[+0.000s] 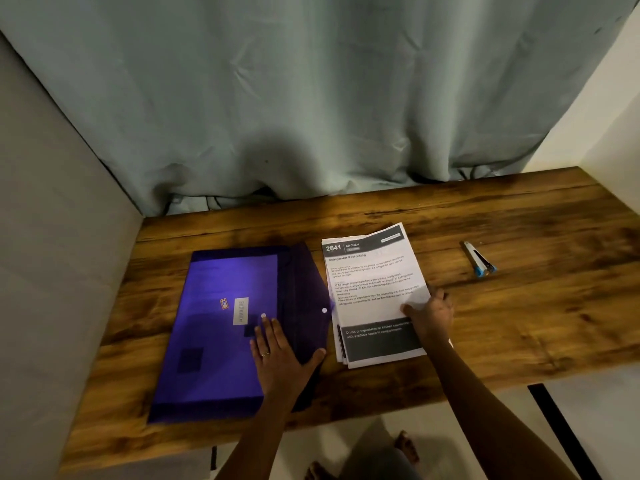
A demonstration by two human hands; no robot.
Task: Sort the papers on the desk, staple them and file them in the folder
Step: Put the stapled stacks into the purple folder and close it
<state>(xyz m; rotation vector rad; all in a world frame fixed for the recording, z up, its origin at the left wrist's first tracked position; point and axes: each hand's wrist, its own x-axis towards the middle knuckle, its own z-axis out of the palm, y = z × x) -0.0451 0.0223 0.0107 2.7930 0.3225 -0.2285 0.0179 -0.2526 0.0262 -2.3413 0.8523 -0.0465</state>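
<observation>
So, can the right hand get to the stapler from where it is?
Probably yes. The right hand touches the papers, and only bare desk lies between it and the stapler.

Small home desk nook in a room corner. Wood-grain bench [519,323] sits against a pale green curtain [311,98] that hangs down to its back edge. Grey wall [52,237] on the left, white wall [606,116] on the right. Light floor [485,427] below, with bare feet [405,445] on it. Paperwork gear on top: purple folder [214,323], printed papers [374,292], stapler [478,259]. Dim indoor light.
</observation>
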